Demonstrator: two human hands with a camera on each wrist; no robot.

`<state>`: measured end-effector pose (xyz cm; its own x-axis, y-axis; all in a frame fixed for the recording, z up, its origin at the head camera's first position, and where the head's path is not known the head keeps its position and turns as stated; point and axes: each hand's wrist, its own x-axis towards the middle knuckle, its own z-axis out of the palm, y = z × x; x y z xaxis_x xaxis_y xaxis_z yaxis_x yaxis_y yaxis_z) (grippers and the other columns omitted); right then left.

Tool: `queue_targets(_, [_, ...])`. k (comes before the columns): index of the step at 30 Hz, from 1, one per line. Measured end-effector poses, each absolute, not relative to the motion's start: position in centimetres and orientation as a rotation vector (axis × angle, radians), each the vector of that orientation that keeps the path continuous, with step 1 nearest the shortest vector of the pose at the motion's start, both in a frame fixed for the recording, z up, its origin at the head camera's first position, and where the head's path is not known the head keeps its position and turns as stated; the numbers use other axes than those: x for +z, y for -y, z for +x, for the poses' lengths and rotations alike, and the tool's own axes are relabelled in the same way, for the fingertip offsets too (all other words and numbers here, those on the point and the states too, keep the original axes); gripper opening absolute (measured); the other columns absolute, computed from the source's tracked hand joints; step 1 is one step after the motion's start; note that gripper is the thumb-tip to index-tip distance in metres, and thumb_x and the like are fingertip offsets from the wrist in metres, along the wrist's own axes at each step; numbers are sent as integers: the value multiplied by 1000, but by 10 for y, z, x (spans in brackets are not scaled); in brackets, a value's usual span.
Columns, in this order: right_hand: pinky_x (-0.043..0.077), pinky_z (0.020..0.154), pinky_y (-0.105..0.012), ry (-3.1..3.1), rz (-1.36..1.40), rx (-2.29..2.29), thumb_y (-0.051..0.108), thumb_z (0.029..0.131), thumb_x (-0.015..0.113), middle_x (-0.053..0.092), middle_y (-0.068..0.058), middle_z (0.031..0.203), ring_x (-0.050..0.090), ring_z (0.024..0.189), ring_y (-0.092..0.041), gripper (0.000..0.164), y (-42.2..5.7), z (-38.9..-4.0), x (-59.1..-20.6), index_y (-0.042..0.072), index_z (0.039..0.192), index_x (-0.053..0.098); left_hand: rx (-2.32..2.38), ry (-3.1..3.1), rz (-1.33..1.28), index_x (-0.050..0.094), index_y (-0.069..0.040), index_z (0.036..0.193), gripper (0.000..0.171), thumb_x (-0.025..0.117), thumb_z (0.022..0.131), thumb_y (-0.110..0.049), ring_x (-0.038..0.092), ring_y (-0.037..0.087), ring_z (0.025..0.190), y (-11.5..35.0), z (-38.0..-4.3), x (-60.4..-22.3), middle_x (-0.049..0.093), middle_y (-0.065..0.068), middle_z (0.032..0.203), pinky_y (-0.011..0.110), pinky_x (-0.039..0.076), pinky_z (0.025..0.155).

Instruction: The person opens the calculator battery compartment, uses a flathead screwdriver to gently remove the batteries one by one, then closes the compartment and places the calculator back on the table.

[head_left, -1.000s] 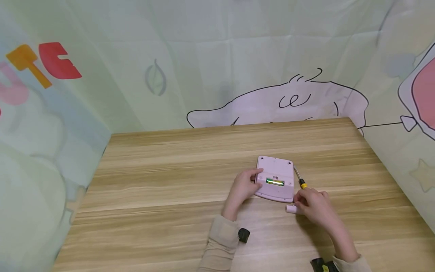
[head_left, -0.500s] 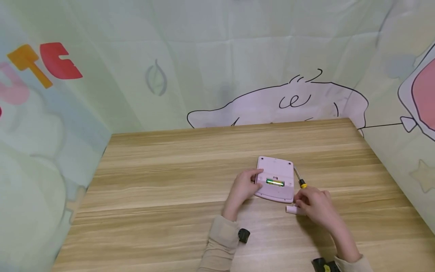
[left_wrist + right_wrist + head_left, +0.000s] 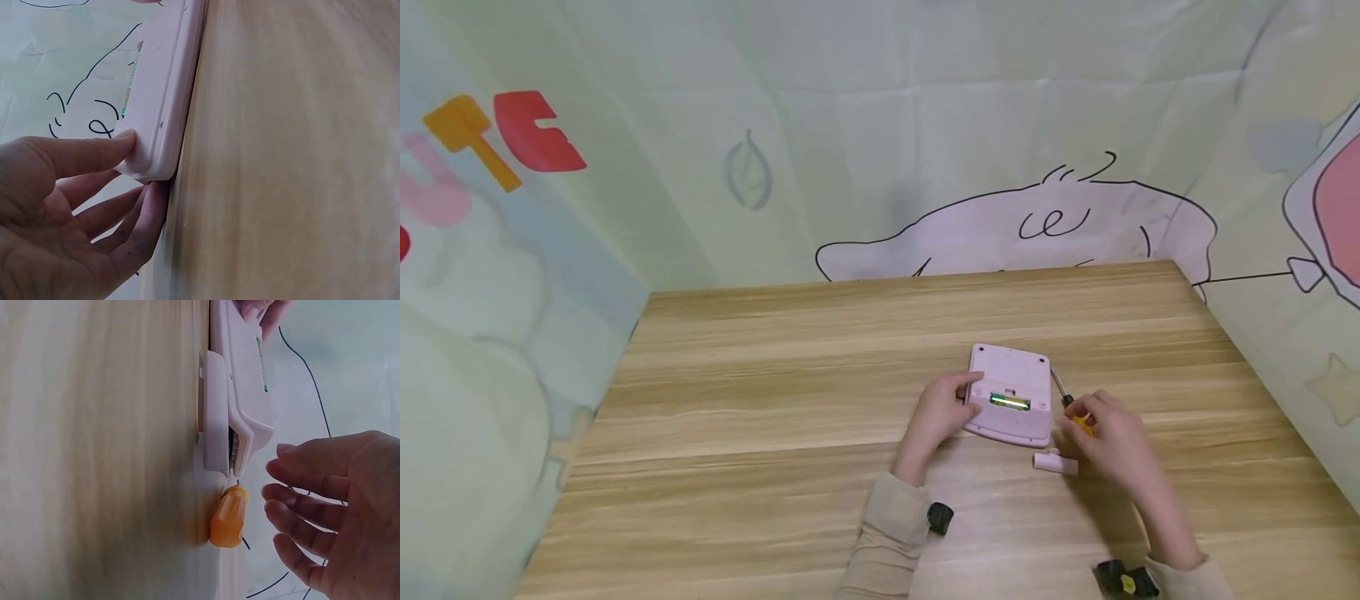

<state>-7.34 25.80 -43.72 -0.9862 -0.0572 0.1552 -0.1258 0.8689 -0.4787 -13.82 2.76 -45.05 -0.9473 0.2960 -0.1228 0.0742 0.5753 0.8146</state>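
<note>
A pink calculator (image 3: 1011,371) lies face down, its battery slot uncovered and a green battery (image 3: 1010,402) inside. My left hand (image 3: 938,412) grips the calculator's left edge, the thumb on its back in the left wrist view and other fingers at the edge beneath. The pink battery cover (image 3: 1055,463) lies loose on the table near the calculator's lower right corner. My right hand (image 3: 1112,437) hovers at the screwdriver (image 3: 229,519), fingers loosely bent and holding nothing in the right wrist view. The screwdriver's orange handle is partly behind those fingers in the head view; its shaft points toward the calculator's upper right.
The wood-grain table (image 3: 760,467) extends far to the left of the calculator. Behind it and at both sides hangs a printed cloth backdrop (image 3: 850,125) with cartoon figures. Black wrist cameras sit at both sleeves.
My right hand has left the battery cover and moved up and slightly right to the screwdriver's handle. The cover stays on the table. My left hand keeps its grip on the calculator.
</note>
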Motion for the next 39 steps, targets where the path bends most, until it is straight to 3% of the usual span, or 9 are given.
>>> queue_targets(11, [50,73,-48,2936,49,782,12,85,68,63,-18,94,61,85,-32,22,-261,-79,-434,-1,102,65,1308,-2561,295,62,-14,129,47,70,83,-6,57,23,118,-28,-139,-451,61,10,132,41,45,102])
queue_targets(19, [49,68,-47,3047,-29,677,19,84,68,64,-19,93,60,82,-31,29,-263,-83,-434,-2,104,63,1304,-2552,274,62,-15,129,48,70,83,-6,57,22,117,-28,-139,-451,60,9,133,41,46,102])
queue_targets(29, [40,55,-32,3176,-174,660,28,86,66,64,-17,88,55,71,-24,36,-263,-85,-436,-3,104,58,1312,-2543,248,62,-16,129,48,70,83,-5,57,20,111,-29,-138,-449,61,9,132,40,47,99])
queue_targets(39, [35,55,-30,3222,-232,639,22,86,67,61,-13,84,51,70,-23,34,-262,-88,-436,-3,106,58,1314,-2536,251,62,-16,129,48,70,83,-5,58,20,110,-29,-138,-451,61,9,132,40,48,99])
